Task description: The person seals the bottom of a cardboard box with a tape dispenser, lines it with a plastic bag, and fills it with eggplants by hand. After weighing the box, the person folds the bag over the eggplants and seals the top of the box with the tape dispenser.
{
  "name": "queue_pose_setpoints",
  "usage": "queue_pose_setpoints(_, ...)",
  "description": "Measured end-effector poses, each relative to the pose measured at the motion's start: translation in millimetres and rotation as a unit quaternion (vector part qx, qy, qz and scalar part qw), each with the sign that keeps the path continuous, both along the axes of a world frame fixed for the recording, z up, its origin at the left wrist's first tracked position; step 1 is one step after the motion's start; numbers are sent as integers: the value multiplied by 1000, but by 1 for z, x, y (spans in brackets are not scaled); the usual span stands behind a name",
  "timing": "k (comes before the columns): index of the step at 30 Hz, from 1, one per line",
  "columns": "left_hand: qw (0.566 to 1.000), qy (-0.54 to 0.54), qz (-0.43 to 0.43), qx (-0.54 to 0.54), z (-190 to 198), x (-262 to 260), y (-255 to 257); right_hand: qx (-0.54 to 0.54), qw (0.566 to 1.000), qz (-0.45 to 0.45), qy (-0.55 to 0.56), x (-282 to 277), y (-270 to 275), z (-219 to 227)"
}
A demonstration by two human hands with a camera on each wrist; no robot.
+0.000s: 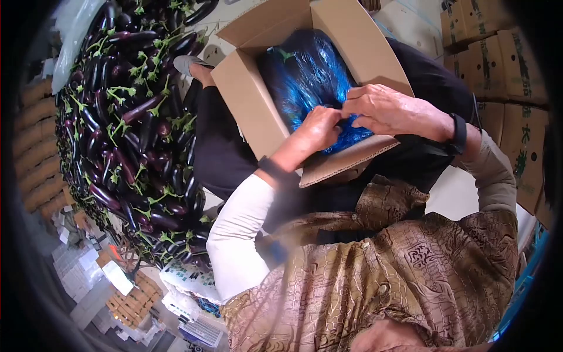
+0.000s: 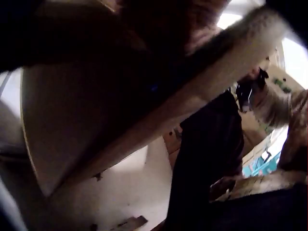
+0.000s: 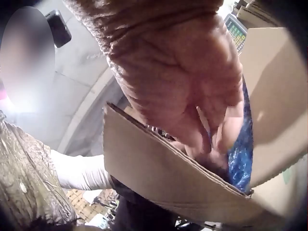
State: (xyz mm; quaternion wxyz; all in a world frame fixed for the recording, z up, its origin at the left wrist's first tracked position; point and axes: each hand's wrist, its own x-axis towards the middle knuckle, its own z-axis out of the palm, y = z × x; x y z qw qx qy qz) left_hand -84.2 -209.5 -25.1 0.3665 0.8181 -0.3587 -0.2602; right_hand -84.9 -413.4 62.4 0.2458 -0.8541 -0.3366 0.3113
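An open cardboard box [image 1: 243,97] sits between the person's legs, its flaps spread outward. Inside it, a thin blue plastic bag [image 1: 314,73] wraps dark eggplants, whose shapes show through the film. Both hands meet over the near end of the bag. The left hand [image 1: 318,129] pinches gathered film with curled fingers. Close against it, the right hand [image 1: 387,110] grips the film between thumb and fingers. In the right wrist view the right hand [image 3: 187,82] reaches down past a box flap [image 3: 159,163] to the blue film [image 3: 240,159]. The left wrist view is mostly dark.
A large heap of loose eggplants [image 1: 135,135] lies to the left of the box. Printed cartons [image 1: 489,64] are stacked on the right. More stacked cartons [image 1: 41,146] stand at the far left. A shoe [image 1: 190,63] shows beside the heap.
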Motion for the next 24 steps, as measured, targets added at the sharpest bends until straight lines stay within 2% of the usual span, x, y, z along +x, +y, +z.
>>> queue_pose_setpoints(2, 999, 20, -10, -30, -5, 4, 14, 114, 976, 13, -186, 2, 3, -13)
queue_pose_setpoints(3, 981, 186, 43, -45, 1, 6, 22, 62, 981, 36, -178, 4, 9, -10)
queue_pose_setpoints(4, 932, 346, 96, -58, 12, 7, 27, 64, 981, 34, -182, 3, 11, -15)
queue_pose_setpoints(5, 838, 488, 228, -85, 24, 6, 29, 77, 982, 41, -167, 2, 15, -27)
queue_pose_setpoints(6, 841, 485, 226, -84, 36, 7, 33, 89, 983, 46, -152, 0, 20, -39)
queue_pose_setpoints(8, 872, 356, 313, -123, 51, 11, 43, 81, 981, 34, -170, -5, 27, -54)
queue_pose_setpoints(9, 939, 163, 298, -60, 55, 18, 48, 88, 980, 95, -151, -4, 30, -60)
queue_pose_setpoints(10, 963, -39, 268, 5, 63, 28, 51, 95, 974, 155, -131, -2, 33, -66)
queue_pose_setpoints(11, 933, -251, 259, -6, 73, 44, 51, 61, 981, 149, -105, -5, 37, -73)
queue_pose_setpoints(12, 860, -451, 239, -16, 91, 62, 47, 60, 981, 148, -106, -4, 41, -72)
queue_pose_setpoints(14, 786, -568, 242, 24, 111, 98, 42, 38, 988, 148, -26, -1, 45, -70)
queue_pose_setpoints(15, 784, -569, 246, 23, 108, 114, 45, 40, 988, 146, -34, -3, 45, -74)
queue_pose_setpoints(17, 840, -479, 208, 144, 97, 138, 50, 37, 989, 143, -18, -3, 44, -67)
queue_pose_setpoints(18, 839, -482, 207, 141, 92, 143, 48, 35, 990, 138, -1, -1, 41, -64)
queue_pose_setpoints(19, 864, -430, 220, 139, 88, 147, 47, 33, 990, 137, -4, -5, 34, -76)
queue_pose_setpoints(20, 886, -377, 231, 137, 84, 150, 47, 140, 979, 67, 129, -12, 24, -101)
queue_pose_setpoints(21, 893, -364, 232, 131, 83, 152, 49, 243, 935, -6, 257, -14, 18, -114)
queue_pose_setpoints(22, 894, -361, 231, 130, 82, 151, 49, 243, 935, -8, 260, -10, 14, -90)
queue_pose_setpoints(23, 915, -314, 226, 114, 82, 147, 49, 181, 980, 54, 66, -1, 8, -43)
queue_pose_setpoints(24, 932, -269, 222, 98, 84, 142, 52, 114, 977, 117, -135, 6, 6, -18)
